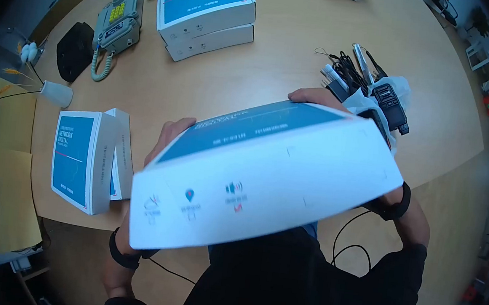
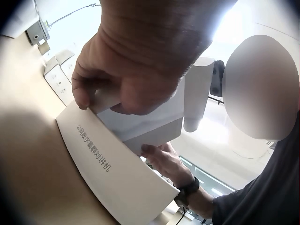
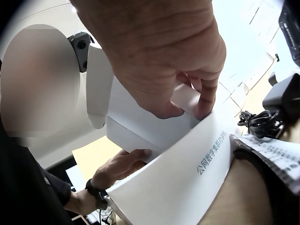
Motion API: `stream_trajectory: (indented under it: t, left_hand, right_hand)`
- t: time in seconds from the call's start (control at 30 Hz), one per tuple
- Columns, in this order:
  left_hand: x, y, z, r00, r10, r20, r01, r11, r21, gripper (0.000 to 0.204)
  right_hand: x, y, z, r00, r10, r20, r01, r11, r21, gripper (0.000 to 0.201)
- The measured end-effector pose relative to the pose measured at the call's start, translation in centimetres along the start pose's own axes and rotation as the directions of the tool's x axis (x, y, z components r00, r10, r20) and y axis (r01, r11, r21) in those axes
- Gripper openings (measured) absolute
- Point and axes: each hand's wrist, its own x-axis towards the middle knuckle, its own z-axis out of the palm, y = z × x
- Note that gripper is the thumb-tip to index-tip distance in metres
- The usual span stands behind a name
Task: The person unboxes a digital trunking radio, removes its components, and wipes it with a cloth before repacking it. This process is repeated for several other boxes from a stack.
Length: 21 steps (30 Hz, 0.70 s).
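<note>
A white and blue cardboard box (image 1: 271,179) is held up in front of the body, tilted, its printed front edge towards the head camera. Both wrist views show its lid raised and its white inside (image 2: 150,117). My left hand (image 2: 131,70) pinches one side wall near the corner, thumb inside. On the opposite side, my right hand (image 3: 173,61) grips the other wall the same way. From above, only the left fingers (image 1: 172,133) and part of the right hand (image 1: 320,97) show past the box. A handheld radio (image 1: 389,105) in plastic wrap lies beyond the right hand.
Black cables (image 1: 348,71) and a charger lie by the radio. Two stacked boxes (image 1: 208,12) stand at the back, and two upright boxes (image 1: 76,158) lean together at the left edge. A desk telephone (image 1: 118,23), a black pouch (image 1: 75,50) and a white vase (image 1: 57,94) are far left.
</note>
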Motion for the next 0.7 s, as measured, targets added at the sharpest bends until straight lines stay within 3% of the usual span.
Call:
stream_trajectory:
  t: [0.07, 0.1, 0.13, 0.2, 0.23, 0.27, 0.33, 0.37, 0.4, 0.47, 0.5, 0.53, 0.6, 0.63, 0.7]
  left_hand:
    - [1.1, 0.1, -0.3, 0.946, -0.245, 0.211, 0.239, 0.969, 0.056, 0.062]
    - [0.6, -0.4, -0.1, 0.993, -0.05, 0.103, 0.033, 0.986, 0.162, 0.064]
    - [0.7, -0.3, -0.2, 0.993, -0.052, 0.103, 0.035, 0.986, 0.163, 0.064]
    - [1.1, 0.4, -0.9, 0.991, -0.093, 0.1, 0.095, 0.995, -0.017, 0.062]
    - [1.2, 1.3, -1.5, 0.99, -0.095, 0.108, 0.112, 0.978, -0.176, 0.059]
    - [0.8, 2.3, -2.1, 0.999, -0.019, 0.032, 0.025, 0.98, -0.196, 0.044]
    - [-0.4, 0.8, -2.6, 0.929, -0.276, 0.248, 0.283, 0.959, 0.007, 0.037]
    - [-0.8, 0.3, -2.5, 0.935, -0.266, 0.233, 0.272, 0.962, 0.008, 0.031]
    - [-1.0, -0.1, -2.4, 0.936, -0.264, 0.232, 0.27, 0.963, 0.005, 0.031]
    - [-0.5, -0.1, -2.4, 0.989, -0.003, 0.147, 0.023, 0.991, -0.131, 0.036]
    - [-0.2, -0.2, -2.0, 0.99, -0.006, 0.142, 0.025, 0.991, -0.13, 0.036]
    - [0.2, -0.3, -1.2, 0.988, -0.071, 0.14, 0.085, 0.991, -0.099, 0.05]
    - [1.1, -0.6, -0.1, 0.971, -0.195, 0.138, 0.203, 0.978, -0.04, 0.081]
    - [1.5, -0.3, -0.5, 0.972, -0.172, 0.163, 0.177, 0.984, -0.02, 0.086]
    - [1.5, 1.3, -1.6, 0.964, -0.162, 0.21, 0.175, 0.983, -0.047, 0.089]
  right_hand:
    - [-0.1, 0.1, 0.5, 0.998, -0.064, -0.001, 0.063, 0.992, -0.105, 0.055]
    - [0.0, 0.5, 0.5, 0.996, -0.088, 0.005, 0.088, 0.986, -0.14, 0.057]
    - [0.2, 0.5, 0.2, 0.996, -0.089, 0.006, 0.089, 0.986, -0.139, 0.057]
    - [0.6, -0.4, -0.7, 0.996, -0.028, 0.082, 0.034, 0.997, -0.074, 0.056]
    - [0.9, -1.4, -0.6, 0.995, 0.079, 0.056, -0.078, 0.997, -0.025, 0.048]
    - [1.4, -1.0, -1.0, 0.995, -0.08, 0.067, 0.088, 0.986, -0.14, 0.042]
    - [1.1, -1.9, -2.7, 0.956, 0.204, 0.208, -0.06, 0.836, -0.545, 0.041]
    - [2.1, -3.2, -3.1, 0.898, 0.373, 0.234, -0.215, 0.835, -0.506, 0.044]
    - [1.9, -2.6, -3.1, 0.898, 0.373, 0.233, -0.214, 0.834, -0.509, 0.044]
    - [2.0, -1.7, -2.5, 0.974, 0.109, 0.2, -0.064, 0.973, -0.22, 0.05]
    - [1.9, -2.4, -2.7, 0.943, 0.231, 0.24, -0.204, 0.97, -0.13, 0.058]
    - [1.5, -1.5, -2.2, 0.969, 0.13, 0.211, -0.08, 0.97, -0.23, 0.062]
    - [1.1, -1.1, -2.3, 0.976, 0.048, 0.212, -0.018, 0.99, -0.141, 0.065]
    - [1.0, -1.1, -2.1, 0.976, 0.051, 0.209, -0.022, 0.99, -0.141, 0.065]
    - [1.2, -1.3, -2.0, 0.965, 0.055, 0.257, 0.051, 0.919, -0.39, 0.07]
